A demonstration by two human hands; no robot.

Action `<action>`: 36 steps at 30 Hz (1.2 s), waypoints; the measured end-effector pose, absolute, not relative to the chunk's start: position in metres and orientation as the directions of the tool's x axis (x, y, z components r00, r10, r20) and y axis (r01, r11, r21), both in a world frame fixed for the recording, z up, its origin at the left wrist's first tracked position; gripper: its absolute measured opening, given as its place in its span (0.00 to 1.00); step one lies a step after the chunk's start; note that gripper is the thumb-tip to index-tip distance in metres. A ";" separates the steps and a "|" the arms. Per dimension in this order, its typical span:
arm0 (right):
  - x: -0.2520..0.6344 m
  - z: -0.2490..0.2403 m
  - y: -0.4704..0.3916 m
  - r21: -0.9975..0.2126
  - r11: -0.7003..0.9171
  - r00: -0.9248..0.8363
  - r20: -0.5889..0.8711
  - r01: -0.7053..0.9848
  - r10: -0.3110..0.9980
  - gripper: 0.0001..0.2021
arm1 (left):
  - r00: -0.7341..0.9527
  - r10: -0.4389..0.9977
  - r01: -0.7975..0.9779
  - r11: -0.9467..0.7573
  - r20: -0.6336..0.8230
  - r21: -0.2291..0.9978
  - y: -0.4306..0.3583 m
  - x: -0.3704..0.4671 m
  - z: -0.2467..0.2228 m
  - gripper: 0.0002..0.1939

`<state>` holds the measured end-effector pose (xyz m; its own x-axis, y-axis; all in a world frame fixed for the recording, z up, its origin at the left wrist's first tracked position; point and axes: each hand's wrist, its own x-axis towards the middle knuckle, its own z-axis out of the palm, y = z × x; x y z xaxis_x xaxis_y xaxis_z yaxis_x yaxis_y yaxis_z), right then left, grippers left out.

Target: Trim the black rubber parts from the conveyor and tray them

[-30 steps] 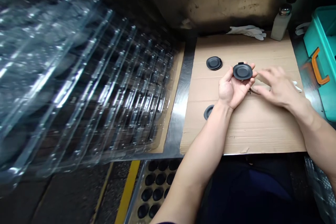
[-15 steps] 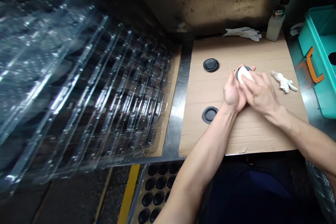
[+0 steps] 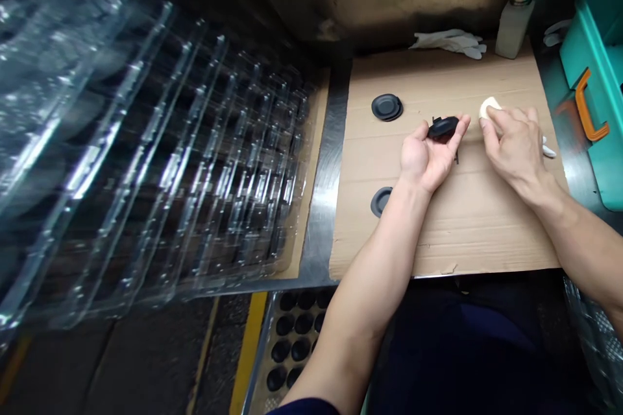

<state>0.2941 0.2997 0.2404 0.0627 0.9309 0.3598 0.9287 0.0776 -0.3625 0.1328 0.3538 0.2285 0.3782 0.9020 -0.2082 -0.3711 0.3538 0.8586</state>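
My left hand (image 3: 428,157), palm up, has its fingers closed around a black round part (image 3: 442,127) with small tabs at its edge. To its right, my right hand (image 3: 516,139) pinches a white pad (image 3: 488,107) between thumb and fingers, apart from the black part. Both hands are above a sheet of cardboard (image 3: 467,233). On the cardboard, left of my hands, rest a dark oval part (image 3: 387,107), which looks like two stacked, and another dark oval part (image 3: 379,201), half covered by my left forearm.
Clear plastic trays (image 3: 170,175) are stacked on the left. White gloves (image 3: 450,43) and a bottle with a metal top (image 3: 516,19) stand at the back. A green bin (image 3: 596,110) with an orange handle is at right. Below the table edge, a tray of black round pieces (image 3: 299,324) shows.
My right hand has moved right with the white pad, off the black part. My left hand has tilted the black part and shifted slightly left. The camera view has shifted a little.
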 end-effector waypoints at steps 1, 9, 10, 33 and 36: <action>0.297 0.239 0.300 -0.365 0.080 0.061 0.360 0.928 0.931 0.20 | 0.393 0.897 -0.368 0.356 -0.203 0.859 0.356 0.131 0.227 0.20; 0.294 0.228 0.298 -0.351 0.137 0.007 0.380 0.926 0.925 0.18 | 0.433 0.882 -0.390 0.371 -0.188 0.843 0.355 0.127 0.229 0.25; 0.294 0.228 0.298 -0.352 0.136 0.009 0.382 0.926 0.924 0.18 | 0.432 0.881 -0.393 0.375 -0.192 0.840 0.354 0.128 0.231 0.26; 0.308 0.225 0.303 -0.298 0.168 -0.051 0.365 0.940 0.929 0.17 | 0.159 0.971 -0.015 -0.178 0.178 0.984 0.295 0.117 0.280 0.25; 0.309 0.223 0.304 -0.305 0.159 -0.028 0.392 0.939 0.920 0.17 | 0.060 0.984 0.139 -0.177 0.170 0.974 0.275 0.074 0.276 0.18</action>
